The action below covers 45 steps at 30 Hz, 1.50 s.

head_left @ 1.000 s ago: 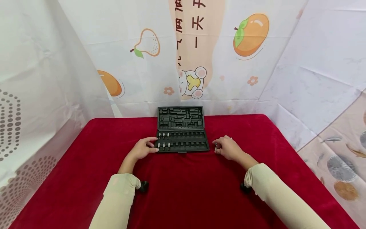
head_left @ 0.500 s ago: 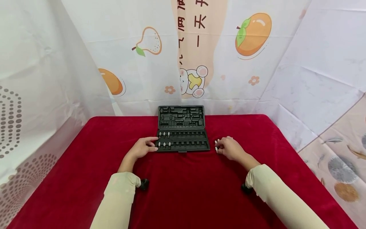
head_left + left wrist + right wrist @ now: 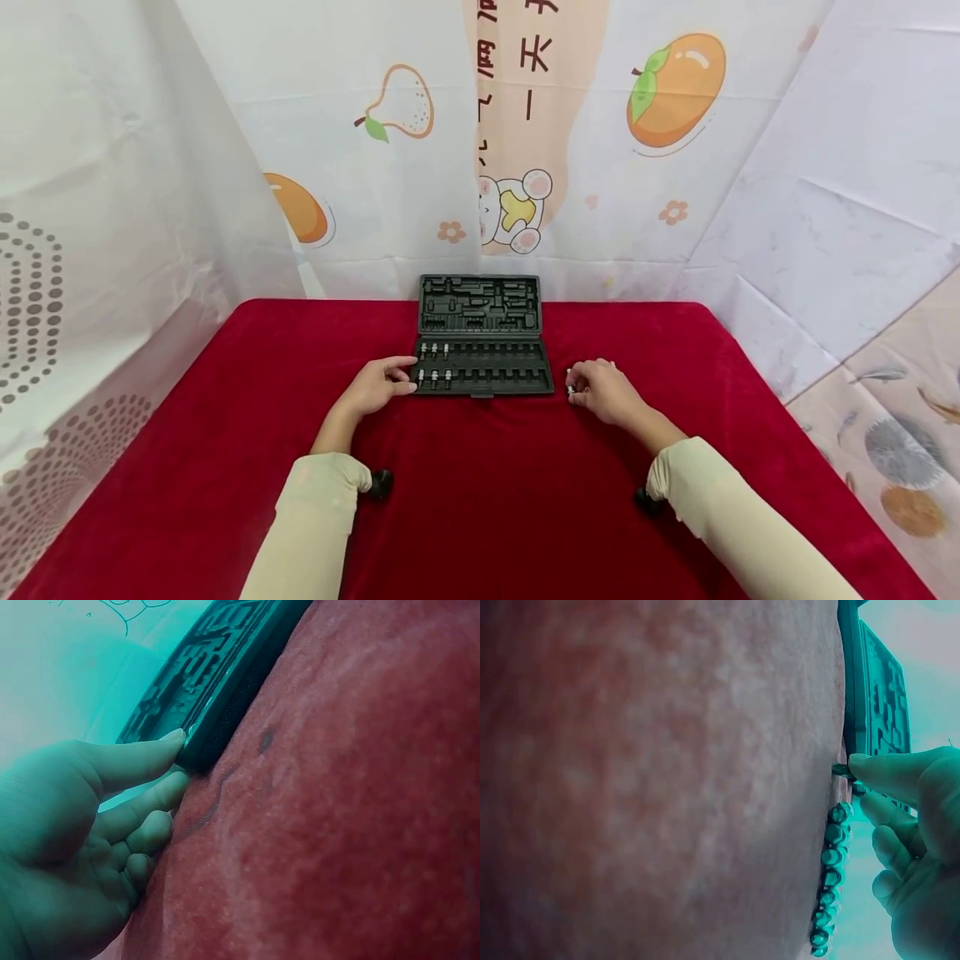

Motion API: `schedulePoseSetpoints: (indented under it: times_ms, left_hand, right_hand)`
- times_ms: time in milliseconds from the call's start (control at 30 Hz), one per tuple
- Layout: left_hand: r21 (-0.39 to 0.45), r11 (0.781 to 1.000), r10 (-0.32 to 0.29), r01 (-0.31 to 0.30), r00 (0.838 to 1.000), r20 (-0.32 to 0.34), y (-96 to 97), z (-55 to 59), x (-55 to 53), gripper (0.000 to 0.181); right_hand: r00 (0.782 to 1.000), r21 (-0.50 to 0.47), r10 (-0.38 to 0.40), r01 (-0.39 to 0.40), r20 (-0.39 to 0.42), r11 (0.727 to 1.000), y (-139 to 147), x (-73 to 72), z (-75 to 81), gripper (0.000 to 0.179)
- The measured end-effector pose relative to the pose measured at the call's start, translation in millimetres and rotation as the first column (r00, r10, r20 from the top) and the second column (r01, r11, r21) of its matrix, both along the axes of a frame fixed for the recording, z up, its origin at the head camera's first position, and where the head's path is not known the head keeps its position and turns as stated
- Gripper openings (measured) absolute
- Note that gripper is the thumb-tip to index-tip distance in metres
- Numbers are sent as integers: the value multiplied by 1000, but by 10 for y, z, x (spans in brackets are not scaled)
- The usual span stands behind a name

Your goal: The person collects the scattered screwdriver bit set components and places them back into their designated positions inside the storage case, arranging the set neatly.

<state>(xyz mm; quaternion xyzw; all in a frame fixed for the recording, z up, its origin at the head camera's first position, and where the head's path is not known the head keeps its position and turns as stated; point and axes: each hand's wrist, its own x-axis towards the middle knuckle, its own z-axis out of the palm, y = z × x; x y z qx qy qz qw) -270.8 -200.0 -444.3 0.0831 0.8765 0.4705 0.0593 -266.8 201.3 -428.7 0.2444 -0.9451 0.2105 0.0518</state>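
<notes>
A black tool case [image 3: 480, 382] lies open, its lid [image 3: 480, 305] leaning up at the back. At the case's left end, several silver-and-dark bit sockets [image 3: 434, 377] sit in slots of two rows. My left hand [image 3: 375, 387] holds the case's left edge; in the left wrist view the thumb [image 3: 150, 757] is on the corner, fingers below. To the right of the case, my right hand [image 3: 603, 390] pinches a small bit socket [image 3: 841, 771] between thumb and index finger, partly hidden by them. Next to it, a row of bit sockets [image 3: 832, 855] lies along the cloth.
Red velvet cloth [image 3: 495, 500] covers the table. Printed white curtains [image 3: 360, 192] hang behind the table and down both sides. The remaining slots [image 3: 510, 375] toward the case's right side hold nothing.
My right fingers have closed in on the bit socket beside the row, moving only slightly. The left hand has stayed at the case's edge. The head view has shifted a little.
</notes>
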Motion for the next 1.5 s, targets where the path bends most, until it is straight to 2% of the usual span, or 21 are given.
schedulePoseSetpoints:
  times_ms: [100,233,433,700,1033,1267,1500]
  left_hand:
    - [-3,1000,13,-13,1000,18,7,5,21,49]
    - [-10,1000,14,-14,1000,5,1,-2,33,49]
    - [3,1000,16,-16,1000,-19,-8,-33,16,49]
    - [10,1000,29,-28,999,-34,-17,-34,48,48]
    - [-8,999,47,-47,999,-20,3,-64,63,47]
    - [-21,998,54,-54,998,-25,-3,-60,60,47]
    - [-12,998,58,-59,998,-24,8,-42,67,46]
  right_hand:
    - [999,-2,-32,32,44,999,-31,33,-1,18]
    - [996,-13,-57,58,65,998,-70,61,4,17]
    - [995,-93,-85,90,59,992,-71,50,10,15]
    - [989,-193,-140,146,45,970,-110,24,18,10]
    - [956,-243,-271,291,114,926,-242,0,36,7]
    - [950,-308,-284,312,132,899,-352,-94,18,7]
    - [931,-283,-311,356,191,891,-440,-172,-25,5]
